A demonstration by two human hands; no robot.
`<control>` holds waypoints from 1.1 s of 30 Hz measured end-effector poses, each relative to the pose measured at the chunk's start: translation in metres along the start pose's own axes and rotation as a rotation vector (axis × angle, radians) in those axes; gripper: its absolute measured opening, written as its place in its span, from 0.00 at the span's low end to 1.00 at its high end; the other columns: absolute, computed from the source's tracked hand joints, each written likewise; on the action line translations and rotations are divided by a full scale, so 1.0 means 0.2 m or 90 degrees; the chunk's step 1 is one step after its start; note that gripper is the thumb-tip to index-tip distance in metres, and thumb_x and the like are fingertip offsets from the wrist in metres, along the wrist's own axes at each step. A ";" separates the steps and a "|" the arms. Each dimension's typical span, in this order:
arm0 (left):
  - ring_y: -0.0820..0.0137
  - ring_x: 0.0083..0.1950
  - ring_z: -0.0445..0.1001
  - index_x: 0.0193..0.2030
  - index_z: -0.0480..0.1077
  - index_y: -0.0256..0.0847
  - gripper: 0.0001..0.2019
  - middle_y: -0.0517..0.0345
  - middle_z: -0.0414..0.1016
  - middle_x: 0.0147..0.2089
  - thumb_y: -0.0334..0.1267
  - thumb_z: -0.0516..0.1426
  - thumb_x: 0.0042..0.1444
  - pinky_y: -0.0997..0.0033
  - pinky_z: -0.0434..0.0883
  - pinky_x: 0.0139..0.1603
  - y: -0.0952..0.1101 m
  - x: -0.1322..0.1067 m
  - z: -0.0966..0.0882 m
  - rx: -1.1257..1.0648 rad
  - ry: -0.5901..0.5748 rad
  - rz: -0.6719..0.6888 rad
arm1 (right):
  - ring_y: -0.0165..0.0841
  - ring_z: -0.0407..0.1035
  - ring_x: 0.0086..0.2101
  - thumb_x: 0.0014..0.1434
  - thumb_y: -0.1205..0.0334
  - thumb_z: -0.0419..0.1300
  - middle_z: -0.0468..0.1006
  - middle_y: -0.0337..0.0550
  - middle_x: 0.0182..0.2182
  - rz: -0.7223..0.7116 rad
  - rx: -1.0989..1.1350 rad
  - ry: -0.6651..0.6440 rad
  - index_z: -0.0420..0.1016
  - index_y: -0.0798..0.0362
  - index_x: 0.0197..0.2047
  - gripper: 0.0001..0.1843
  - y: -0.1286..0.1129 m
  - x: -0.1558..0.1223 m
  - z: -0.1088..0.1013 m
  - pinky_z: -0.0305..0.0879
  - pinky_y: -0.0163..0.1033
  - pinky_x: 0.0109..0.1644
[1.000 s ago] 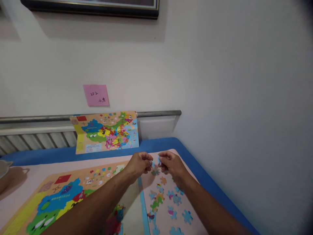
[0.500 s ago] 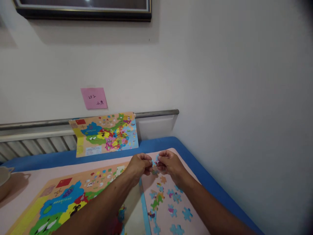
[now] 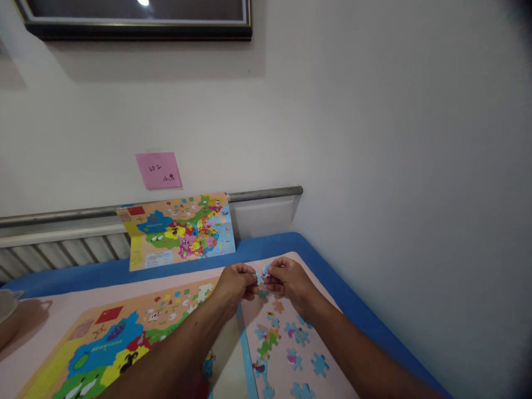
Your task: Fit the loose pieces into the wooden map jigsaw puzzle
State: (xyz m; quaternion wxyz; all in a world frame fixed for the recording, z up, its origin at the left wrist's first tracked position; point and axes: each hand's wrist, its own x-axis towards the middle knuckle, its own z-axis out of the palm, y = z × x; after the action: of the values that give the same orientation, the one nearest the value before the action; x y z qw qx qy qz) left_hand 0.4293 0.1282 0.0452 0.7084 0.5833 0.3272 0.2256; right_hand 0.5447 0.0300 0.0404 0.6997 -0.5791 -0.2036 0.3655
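Above the far end of the pink mat, my left hand [image 3: 238, 281] and my right hand [image 3: 290, 277] are close together, fingers pinched. My right hand grips a light-blue puzzle piece [image 3: 266, 271] with some dark pink on it. A second light-blue bit of puzzle [image 3: 260, 279] shows at my left fingertips; whether the two are joined I cannot tell. Below my hands lie several loose pieces, among them an orange one [image 3: 278, 306], green ones [image 3: 266, 344] and a blue one [image 3: 320, 364]. My left forearm hides part of the partly filled map puzzle board [image 3: 231, 366].
A printed map sheet [image 3: 187, 230] leans against the wall under a metal rail [image 3: 266, 194]. A pink note [image 3: 158, 170] is on the wall. A pale bowl [image 3: 7, 307] stands at the left. The blue table edge [image 3: 344, 282] runs beside the right wall.
The piece in my right hand has tilted slightly, and more of the blue piece at my left fingertips shows. Both hands stay almost in place. The view has shifted a little.
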 end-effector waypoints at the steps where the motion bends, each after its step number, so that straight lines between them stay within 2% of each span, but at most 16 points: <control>1: 0.71 0.20 0.70 0.32 0.65 0.36 0.06 0.59 0.69 0.20 0.25 0.57 0.47 0.77 0.64 0.18 0.00 0.00 0.00 0.002 0.000 -0.001 | 0.29 0.72 0.23 0.46 0.66 0.66 0.74 0.37 0.21 -0.001 0.000 -0.001 0.65 0.52 0.29 0.11 0.00 0.00 0.00 0.71 0.32 0.27; 7: 0.71 0.21 0.70 0.33 0.64 0.36 0.06 0.62 0.68 0.20 0.26 0.57 0.49 0.76 0.66 0.19 0.00 0.01 0.01 0.026 0.000 0.000 | 0.29 0.71 0.22 0.45 0.66 0.67 0.74 0.37 0.20 -0.008 -0.008 0.012 0.67 0.53 0.29 0.11 0.01 0.01 0.00 0.68 0.31 0.25; 9: 0.71 0.22 0.71 0.33 0.64 0.37 0.05 0.62 0.68 0.21 0.26 0.56 0.50 0.76 0.66 0.20 -0.01 0.02 0.00 0.050 -0.001 0.006 | 0.28 0.71 0.22 0.45 0.65 0.67 0.75 0.37 0.21 -0.024 -0.009 0.039 0.67 0.52 0.30 0.12 0.00 0.03 -0.03 0.67 0.30 0.25; 12: 0.73 0.20 0.68 0.31 0.66 0.37 0.06 0.62 0.69 0.21 0.24 0.55 0.48 0.77 0.60 0.18 -0.03 0.04 -0.01 0.132 -0.010 0.023 | 0.28 0.72 0.24 0.47 0.63 0.67 0.75 0.36 0.22 -0.054 -0.006 0.097 0.67 0.52 0.31 0.12 -0.02 0.07 -0.11 0.68 0.30 0.27; 16: 0.75 0.17 0.62 0.22 0.70 0.36 0.09 0.63 0.67 0.17 0.18 0.54 0.41 0.77 0.56 0.18 -0.06 0.08 -0.02 0.274 -0.084 0.039 | 0.27 0.71 0.24 0.49 0.63 0.66 0.75 0.37 0.23 -0.069 -0.007 0.139 0.66 0.52 0.31 0.11 -0.03 0.12 -0.22 0.67 0.30 0.28; 20: 0.74 0.19 0.61 0.21 0.71 0.37 0.11 0.64 0.67 0.17 0.19 0.53 0.41 0.75 0.57 0.20 -0.10 0.12 -0.03 0.367 -0.155 0.062 | 0.27 0.69 0.22 0.49 0.63 0.65 0.75 0.37 0.22 -0.070 -0.021 0.157 0.68 0.52 0.33 0.10 -0.03 0.14 -0.28 0.63 0.29 0.25; 23: 0.72 0.20 0.64 0.22 0.73 0.38 0.11 0.63 0.70 0.19 0.20 0.53 0.41 0.74 0.59 0.22 -0.13 0.13 -0.04 0.426 -0.193 0.074 | 0.27 0.69 0.21 0.49 0.63 0.65 0.75 0.38 0.22 -0.061 -0.035 0.151 0.71 0.52 0.37 0.11 -0.02 0.14 -0.29 0.60 0.29 0.23; 27: 0.67 0.28 0.72 0.24 0.76 0.39 0.12 0.59 0.76 0.26 0.21 0.54 0.40 0.72 0.64 0.29 -0.13 0.12 -0.06 0.516 -0.223 0.124 | 0.28 0.69 0.22 0.49 0.64 0.64 0.75 0.38 0.22 -0.055 -0.051 0.129 0.72 0.52 0.37 0.11 -0.01 0.13 -0.27 0.60 0.29 0.23; 30: 0.63 0.33 0.74 0.27 0.78 0.41 0.13 0.58 0.78 0.29 0.22 0.56 0.41 0.69 0.64 0.34 -0.10 0.13 -0.06 0.590 -0.199 0.190 | 0.25 0.66 0.19 0.48 0.66 0.64 0.74 0.36 0.21 -0.054 -0.059 0.109 0.72 0.53 0.37 0.11 -0.01 0.11 -0.26 0.58 0.29 0.23; 33: 0.61 0.36 0.74 0.29 0.78 0.42 0.13 0.56 0.79 0.32 0.23 0.55 0.45 0.67 0.63 0.37 -0.07 0.19 0.00 0.629 -0.172 0.251 | 0.25 0.66 0.20 0.47 0.66 0.64 0.74 0.35 0.22 -0.061 -0.057 0.098 0.71 0.52 0.37 0.12 0.00 0.11 -0.25 0.58 0.28 0.23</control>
State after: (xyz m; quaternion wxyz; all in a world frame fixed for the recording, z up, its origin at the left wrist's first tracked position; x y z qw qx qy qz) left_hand 0.4535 0.1524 0.0249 0.3303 0.9205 0.1850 0.0965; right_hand 0.5947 0.0123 0.0257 0.7033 -0.6258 -0.1930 0.2765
